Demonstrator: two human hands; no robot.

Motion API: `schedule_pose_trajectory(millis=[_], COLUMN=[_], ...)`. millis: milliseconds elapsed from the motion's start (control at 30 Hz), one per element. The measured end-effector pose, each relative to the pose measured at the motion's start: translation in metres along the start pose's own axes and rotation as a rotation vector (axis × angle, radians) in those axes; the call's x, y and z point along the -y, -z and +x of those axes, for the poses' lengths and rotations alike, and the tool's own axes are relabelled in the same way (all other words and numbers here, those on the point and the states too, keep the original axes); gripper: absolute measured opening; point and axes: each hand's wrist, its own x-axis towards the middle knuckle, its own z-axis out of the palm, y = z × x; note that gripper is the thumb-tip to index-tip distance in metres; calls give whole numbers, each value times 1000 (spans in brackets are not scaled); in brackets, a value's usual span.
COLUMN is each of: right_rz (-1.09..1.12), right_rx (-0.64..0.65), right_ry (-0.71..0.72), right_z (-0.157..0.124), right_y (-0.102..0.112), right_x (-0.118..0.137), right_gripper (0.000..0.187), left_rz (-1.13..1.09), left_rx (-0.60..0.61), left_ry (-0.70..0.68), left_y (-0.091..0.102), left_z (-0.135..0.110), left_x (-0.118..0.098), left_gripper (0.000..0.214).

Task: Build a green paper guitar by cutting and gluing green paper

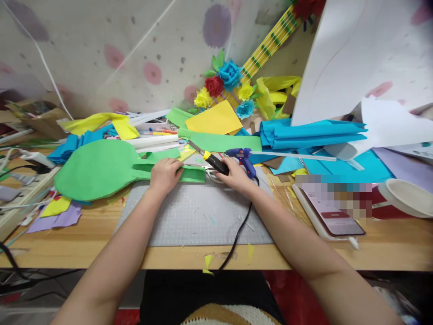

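- Centrally, the left hand (165,174) lies palm-down, fingers curled, pressing on the narrow neck of a green guitar-shaped paper cutout (101,169), where the neck crosses onto the grey cutting mat (196,212).
- The cutout's rounded body lies to the left of that hand, partly over the wooden table (84,248) and partly over loose scraps of yellow and purple paper (57,214).
- The right hand (235,177) is closed around the handles of a pair of scissors (211,163) with black-and-yellow grips; the blades point up and to the left, lying at the far end of the green neck.
- Just behind the right hand sits a blue glue gun (244,160), its black cord (237,237) running back across the mat and over the table's near edge.
- A phone (333,216) lies flat to the right of the mat, with a white bowl (407,196) further right.
- Folded blue crepe paper (311,134), a yellow sheet (214,119) and a green strip (223,142) are stacked behind the hands.
- Paper flowers (225,83) in blue, red and yellow sit at the back against the wall, on a yellow paper guitar (270,43).
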Motion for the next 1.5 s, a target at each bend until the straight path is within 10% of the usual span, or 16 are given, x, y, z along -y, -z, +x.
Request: schedule_pose_trajectory(millis=[300,967,1200,1500], right_rz=[-267,-178,64,-230], right_rx=[246,82,-97,40], right_ry=[283,188,-21,109], right_z=[-7,-9,29,111], right_y=[17,12,0,-40], right_x=[-11,-7,8,25], right_gripper=[28,17,24,24], left_rz=[-52,-89,-132,-77], left_rx=[-17,-479,-347,-170], left_ry=[91,198,68,-199], left_y=[-2,36,28,-9], left_z=[-5,-9,-12,-11], left_x=[4,39,25,-12], left_gripper=[18,19,20,24])
